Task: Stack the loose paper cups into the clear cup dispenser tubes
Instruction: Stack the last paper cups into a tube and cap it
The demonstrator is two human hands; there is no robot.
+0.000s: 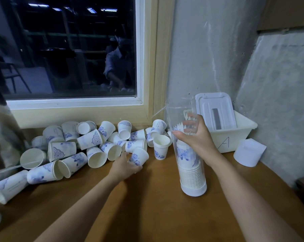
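A clear dispenser tube (186, 165) stands upright on the wooden table on a white base, partly filled with a stack of nested paper cups (191, 175). My right hand (196, 137) grips the tube around its upper half. A heap of loose white paper cups with blue prints (88, 145) lies on the table under the window. My left hand (125, 165) holds one cup (139, 157) at the heap's right edge, its fingers curled round it. A small stack of upright cups (160, 146) stands between the heap and the tube.
A white plastic bin marked "A" (235, 137) holds a white lid (215, 110) at the back right, against the grey wall. A white cap (249, 152) sits beside it. Another clear tube (4, 170) lies at the far left. The wooden table (147, 206) extends towards me.
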